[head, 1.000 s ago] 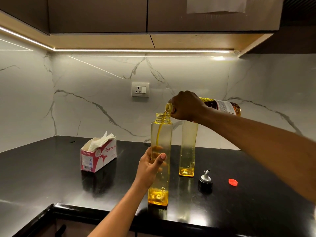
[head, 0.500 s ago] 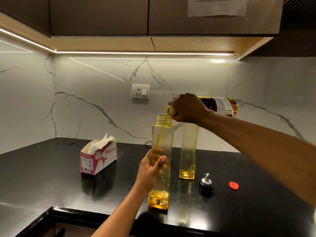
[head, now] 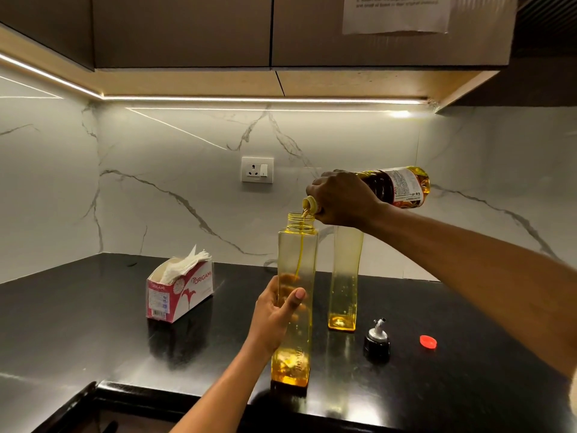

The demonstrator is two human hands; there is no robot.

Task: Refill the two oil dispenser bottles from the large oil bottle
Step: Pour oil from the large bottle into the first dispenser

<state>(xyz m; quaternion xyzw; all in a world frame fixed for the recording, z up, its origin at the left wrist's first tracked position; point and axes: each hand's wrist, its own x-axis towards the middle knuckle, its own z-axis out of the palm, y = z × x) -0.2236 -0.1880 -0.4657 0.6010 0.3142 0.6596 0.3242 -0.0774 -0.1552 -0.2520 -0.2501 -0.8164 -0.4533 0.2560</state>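
A tall square yellow dispenser bottle (head: 296, 254) stands open near the counter's front edge, with a little oil at its bottom. My left hand (head: 274, 310) grips it around the middle. My right hand (head: 342, 198) holds the large oil bottle (head: 402, 186) tipped almost flat, its mouth just over the dispenser's neck. A thin stream of oil (head: 300, 251) runs down inside. The second dispenser bottle (head: 343, 285) stands behind and to the right, open, with a shallow layer of oil.
A black pourer cap (head: 377, 342) and a small red cap (head: 428, 341) lie on the black counter (head: 93, 323) to the right. A tissue box (head: 179, 292) sits on the left. A wall socket (head: 257, 169) is on the marble backsplash, and cabinets hang overhead.
The view has tilted slightly. Oil keeps streaming into the front dispenser and its level has crept up. Both hands hold their places.
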